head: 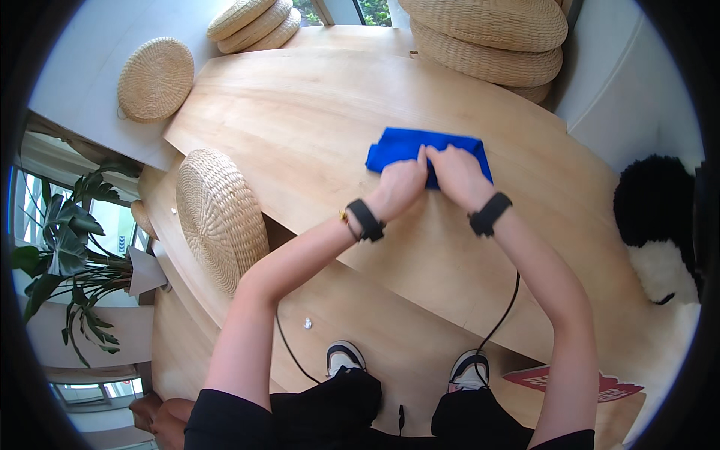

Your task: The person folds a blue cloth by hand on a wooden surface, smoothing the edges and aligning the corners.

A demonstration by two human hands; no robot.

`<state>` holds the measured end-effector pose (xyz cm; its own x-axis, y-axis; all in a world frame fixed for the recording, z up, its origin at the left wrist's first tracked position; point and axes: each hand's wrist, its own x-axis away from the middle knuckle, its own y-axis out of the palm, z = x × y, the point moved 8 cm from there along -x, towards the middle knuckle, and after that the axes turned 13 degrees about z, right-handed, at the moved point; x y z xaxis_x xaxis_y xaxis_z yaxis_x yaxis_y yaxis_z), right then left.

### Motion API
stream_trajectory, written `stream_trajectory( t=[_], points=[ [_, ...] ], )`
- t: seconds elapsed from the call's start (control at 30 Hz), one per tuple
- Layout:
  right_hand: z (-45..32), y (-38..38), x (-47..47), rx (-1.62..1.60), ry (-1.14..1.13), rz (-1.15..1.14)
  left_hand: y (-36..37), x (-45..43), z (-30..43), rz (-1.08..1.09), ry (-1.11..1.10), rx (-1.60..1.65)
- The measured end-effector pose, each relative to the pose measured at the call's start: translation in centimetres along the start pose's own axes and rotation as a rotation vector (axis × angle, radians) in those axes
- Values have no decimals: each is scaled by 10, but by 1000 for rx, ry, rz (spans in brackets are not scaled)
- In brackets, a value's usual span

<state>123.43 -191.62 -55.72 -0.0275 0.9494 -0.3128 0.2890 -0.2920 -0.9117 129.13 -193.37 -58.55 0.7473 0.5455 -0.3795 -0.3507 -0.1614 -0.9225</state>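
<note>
A folded blue cloth [430,138] lies on the pale wooden platform [315,112] in front of me. My left hand [404,184] is at the cloth's near edge, its fingers curled onto the fabric. Right beside it, my right hand [460,175] grips the cloth farther to the right. The two hands meet near the middle, with their index fingers close together. My fingertips are partly hidden by the backs of the hands. Each wrist wears a black strap, and a black cable hangs below each arm.
A round woven straw cushion [222,216] stands tilted at the left step. Stacked straw cushions [489,45] rise at the back right. A black-and-white plush item [647,208] sits at the far right. A red sign [613,388] and a small white object [307,323] lie lower down.
</note>
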Motion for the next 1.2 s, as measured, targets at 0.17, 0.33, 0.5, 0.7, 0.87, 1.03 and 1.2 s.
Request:
stream_trajectory(
  t=[0.17, 0.33, 0.5, 0.7, 0.87, 1.03, 1.2],
  points=[
    [19, 21, -43, 3, 164, 32, 14, -43, -47, 47, -100, 17],
    [3, 31, -19, -4, 87, 36, 12, -5, -40, -106, -100, -3],
    [49, 32, -53, -74, 100, 97, -8, -12, -54, -37, -229, 158],
    [73, 40, -69, 103, 333, 83, -25, -10, -56, 53, -252, 263],
    [74, 41, -78, 10, 230, 234, -18, 0, -73, 4, -351, 206],
    [84, 57, -89, 174, 393, 27, -15, 0, -79, 24, -306, 241],
    [80, 39, -87, -16, 122, 172, -15, -22, -84, -13, -378, 200]
  ],
)
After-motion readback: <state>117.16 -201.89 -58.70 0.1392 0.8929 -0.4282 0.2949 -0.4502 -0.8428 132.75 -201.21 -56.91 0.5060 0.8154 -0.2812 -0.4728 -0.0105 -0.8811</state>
